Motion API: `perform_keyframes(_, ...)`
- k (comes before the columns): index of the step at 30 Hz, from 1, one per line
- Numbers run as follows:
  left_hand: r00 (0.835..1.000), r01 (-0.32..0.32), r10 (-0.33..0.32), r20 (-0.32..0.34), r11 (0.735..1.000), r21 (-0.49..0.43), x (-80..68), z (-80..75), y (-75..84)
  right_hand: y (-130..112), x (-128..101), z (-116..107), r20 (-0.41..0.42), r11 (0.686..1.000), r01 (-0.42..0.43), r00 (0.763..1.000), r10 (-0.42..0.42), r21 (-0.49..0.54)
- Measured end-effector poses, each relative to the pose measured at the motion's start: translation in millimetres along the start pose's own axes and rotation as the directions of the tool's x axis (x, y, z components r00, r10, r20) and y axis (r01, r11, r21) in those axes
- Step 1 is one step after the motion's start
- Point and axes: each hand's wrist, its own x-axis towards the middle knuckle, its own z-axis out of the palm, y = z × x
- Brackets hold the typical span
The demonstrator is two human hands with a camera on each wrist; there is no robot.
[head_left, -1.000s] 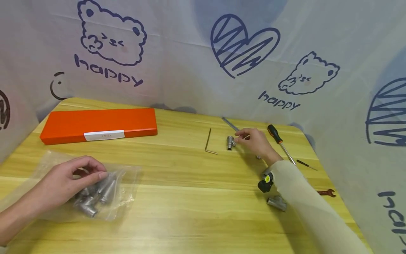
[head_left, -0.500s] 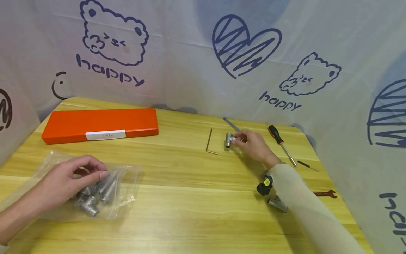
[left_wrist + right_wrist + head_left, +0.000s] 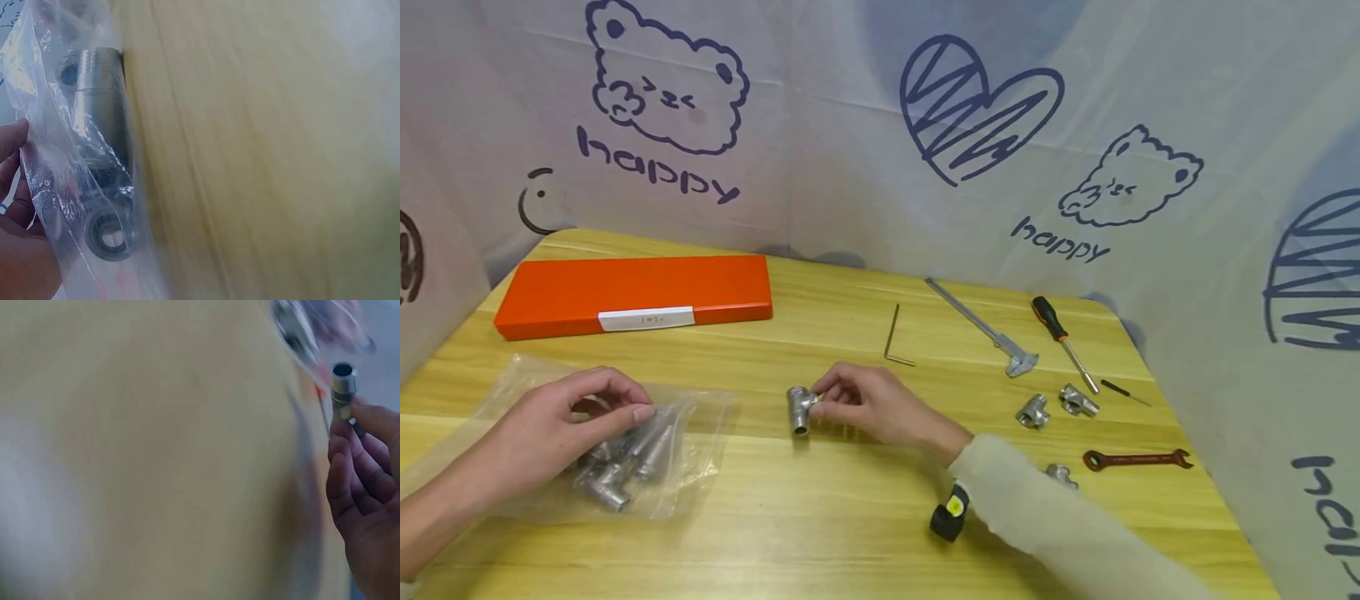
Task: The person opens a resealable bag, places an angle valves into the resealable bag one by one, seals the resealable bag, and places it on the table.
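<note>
The right hand (image 3: 872,408) pinches a tee fitting (image 3: 799,407) at mid-table, its long axis running toward the near edge, while the left hand (image 3: 561,425), fingers curled, grips the bag (image 3: 696,454) of fittings well apart to the left.

1. We see a worktop (image 3: 865,517) of pale, smooth wood with a visible grain and a slight sheen.
2. The pipe fitting (image 3: 799,408) we hold looks like dull silver metal.
3. The bag (image 3: 700,433) is thin, clear, crinkled plastic with glossy highlights.
4. The box (image 3: 632,293) has a smooth, matt orange surface.
5. The backdrop (image 3: 820,150) looks like creased, printed cloth.
</note>
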Motion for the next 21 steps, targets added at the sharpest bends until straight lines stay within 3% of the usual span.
perform_keyframes(5,1.000,0.009,-0.009,0.003,1.000,0.010,-0.7,-1.3,2.2,-22,17,57,0.060,0.994,0.028,0.998,-0.034,0.107)
perform_keyframes(11,1.000,0.009,-0.009,0.002,1.000,0.016,-1.9,-0.9,2.6,-50,37,93,0.035,0.988,0.074,0.996,-0.079,0.134)
perform_keyframes(16,1.000,0.001,-0.001,0.000,1.000,0.009,-3.5,-1.2,3.1,-52,32,93,-0.008,0.985,0.028,1.000,-0.027,0.169)
perform_keyframes(21,1.000,0.023,-0.023,0.005,1.000,0.020,-4.5,-2.9,3.4,-39,11,60,-0.076,0.985,0.042,0.997,-0.029,0.170)
